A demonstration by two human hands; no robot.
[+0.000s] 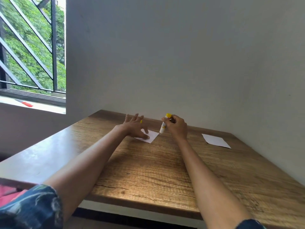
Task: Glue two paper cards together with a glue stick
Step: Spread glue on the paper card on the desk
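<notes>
A small white paper card lies on the wooden table near its far end. My left hand rests on the card's left part with spread, straight fingers and holds it flat. My right hand grips a white glue stick with a yellow end, tilted, its lower tip touching the card's right corner. A bit of yellow, perhaps the cap, shows behind my left hand. A second white card lies flat further right, near the wall.
The table stands in a corner, with a grey wall behind and to the right. A barred window is at the left, and a red object lies on its sill.
</notes>
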